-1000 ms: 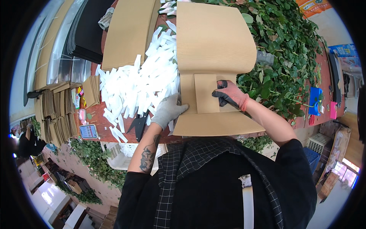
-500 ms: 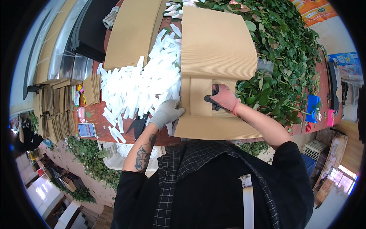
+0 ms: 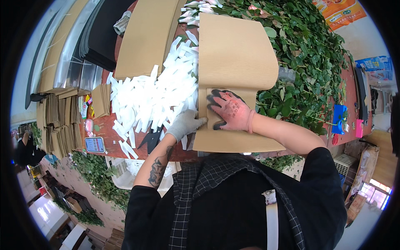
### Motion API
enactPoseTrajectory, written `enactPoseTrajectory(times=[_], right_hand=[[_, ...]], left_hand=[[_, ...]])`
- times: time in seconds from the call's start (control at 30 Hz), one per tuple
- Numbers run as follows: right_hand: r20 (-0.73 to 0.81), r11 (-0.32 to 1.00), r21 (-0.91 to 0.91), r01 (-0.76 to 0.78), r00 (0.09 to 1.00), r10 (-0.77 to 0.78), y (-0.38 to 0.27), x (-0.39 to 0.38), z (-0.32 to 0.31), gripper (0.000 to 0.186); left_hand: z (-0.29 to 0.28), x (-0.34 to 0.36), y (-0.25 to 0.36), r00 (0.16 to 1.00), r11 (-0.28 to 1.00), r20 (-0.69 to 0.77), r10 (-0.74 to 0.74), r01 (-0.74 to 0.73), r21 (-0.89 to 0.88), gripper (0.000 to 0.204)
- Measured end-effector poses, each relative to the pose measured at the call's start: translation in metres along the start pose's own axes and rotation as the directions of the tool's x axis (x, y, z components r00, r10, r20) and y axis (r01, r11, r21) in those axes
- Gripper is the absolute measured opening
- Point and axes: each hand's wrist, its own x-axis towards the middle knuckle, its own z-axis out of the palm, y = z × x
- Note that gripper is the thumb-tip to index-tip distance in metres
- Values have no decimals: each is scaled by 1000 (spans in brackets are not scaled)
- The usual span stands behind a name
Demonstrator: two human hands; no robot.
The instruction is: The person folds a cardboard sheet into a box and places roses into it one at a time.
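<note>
A large sheet of corrugated cardboard (image 3: 235, 50) lies before me, its far part arched up and its near flap lying toward my body. In the trough between them rests a smaller cardboard piece (image 3: 213, 120), partly covered. My right hand (image 3: 231, 110), in a pink glove with dark fingertips, is spread flat over this piece, palm down. At the sheet's left edge is my left hand (image 3: 184, 124) in a grey glove, its thumb on the edge and its other fingers partly hidden, closed on it. Many white mesh sleeves (image 3: 154, 98) are heaped beside it.
Black scissors (image 3: 151, 139) lie near my left wrist, and a phone (image 3: 95, 144) farther left. Leafy cut stems (image 3: 308, 62) cover the table's right side. Stacked cardboard sheets (image 3: 143, 37) stand at the far left. A blue holder (image 3: 339, 118) is at the right edge.
My right hand has gone from a loose fist to spread fingers and shifted left over the smaller cardboard piece. The left hand stays at the sheet's edge.
</note>
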Motion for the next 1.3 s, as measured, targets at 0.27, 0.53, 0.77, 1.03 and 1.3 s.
enactPoseTrajectory(times=[0.27,0.53,0.77,1.03,1.3], right_hand=[[158,966,217,-141,982,108,7,3,21,81],[170,969,208,-133,981,98,7,1,32,82],[20,966,254,-47,999,43,16,-6,44,86],[119,969,234,-83,991,56,18,-3,30,87],[83,904,368,218,961,-265,4,-16,-83,53]], left_hand=[[6,1,-9,1000,995,-12,-14,13,-100,46],[-53,-55,71,619,783,-491,613,-399,477,34],[-75,7,145,877,697,18,481,-395,599,66],[-75,143,141,872,844,487,45,-294,449,68],[-73,194,63,744,830,628,229,-486,274,53]])
